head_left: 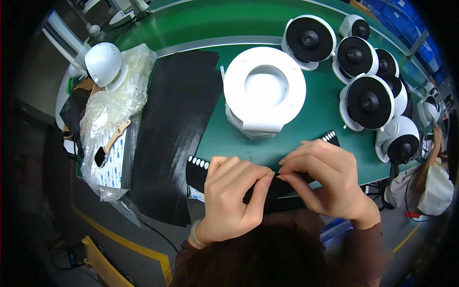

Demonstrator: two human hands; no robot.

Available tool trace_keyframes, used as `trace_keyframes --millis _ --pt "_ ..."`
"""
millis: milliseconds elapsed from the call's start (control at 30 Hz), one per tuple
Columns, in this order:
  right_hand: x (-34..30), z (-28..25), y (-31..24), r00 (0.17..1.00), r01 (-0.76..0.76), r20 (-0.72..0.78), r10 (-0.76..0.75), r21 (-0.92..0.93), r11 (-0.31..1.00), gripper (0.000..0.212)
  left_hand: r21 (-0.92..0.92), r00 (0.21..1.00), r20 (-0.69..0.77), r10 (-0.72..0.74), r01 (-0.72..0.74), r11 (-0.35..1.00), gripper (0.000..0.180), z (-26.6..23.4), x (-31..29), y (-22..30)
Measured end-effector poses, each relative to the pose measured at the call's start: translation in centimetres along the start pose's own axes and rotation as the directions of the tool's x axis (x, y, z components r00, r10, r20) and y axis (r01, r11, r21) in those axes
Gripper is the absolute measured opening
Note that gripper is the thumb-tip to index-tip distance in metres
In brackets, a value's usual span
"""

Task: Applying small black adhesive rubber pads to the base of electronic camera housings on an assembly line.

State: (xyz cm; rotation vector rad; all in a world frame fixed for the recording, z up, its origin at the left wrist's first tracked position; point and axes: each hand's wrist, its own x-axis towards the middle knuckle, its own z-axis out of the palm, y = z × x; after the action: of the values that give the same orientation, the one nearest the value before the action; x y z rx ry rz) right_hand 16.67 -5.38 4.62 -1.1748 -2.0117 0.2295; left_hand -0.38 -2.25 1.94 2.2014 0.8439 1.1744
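Right now I am pinching a black strip of small white pads [267,184] between my left hand [234,191] and right hand [322,177] at the near edge of the green worktop [306,129], both closed tight, keeping fingertips close together so it is peeling cleanly.

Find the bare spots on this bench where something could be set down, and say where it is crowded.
Bare green mat lies between the white ring-shaped stand and the dome cameras, and just ahead of both hands. The black sheet is also free. Right edge and left bubble wrap corner are crowded.
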Motion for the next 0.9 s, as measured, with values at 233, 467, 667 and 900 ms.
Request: trace_keyframes --millis 233,467,667,900 --pt "0.32 -0.11 0.60 0.999 -0.022 0.031 0.021 0.023 1.000 0.017 -0.004 0.999 0.002 -0.040 0.040 0.999 0.006 0.23 0.16 -0.26" --pt "0.66 -0.31 0.61 0.999 -0.015 0.042 0.015 0.006 1.000 0.015 -0.043 0.998 0.009 -0.056 0.056 0.997 0.005 0.23 0.36 -0.46" --pt "0.26 -0.15 0.51 1.000 -0.014 -0.002 0.014 -0.017 1.000 0.016 -0.042 0.999 0.001 -0.051 0.051 0.998 0.003 0.50 0.56 -0.50" --pt "0.75 -0.82 0.85 0.992 -0.081 0.102 0.074 0.065 0.995 0.015 -0.030 0.999 -0.012 -0.051 0.051 0.998 0.004 0.62 0.54 -0.32"
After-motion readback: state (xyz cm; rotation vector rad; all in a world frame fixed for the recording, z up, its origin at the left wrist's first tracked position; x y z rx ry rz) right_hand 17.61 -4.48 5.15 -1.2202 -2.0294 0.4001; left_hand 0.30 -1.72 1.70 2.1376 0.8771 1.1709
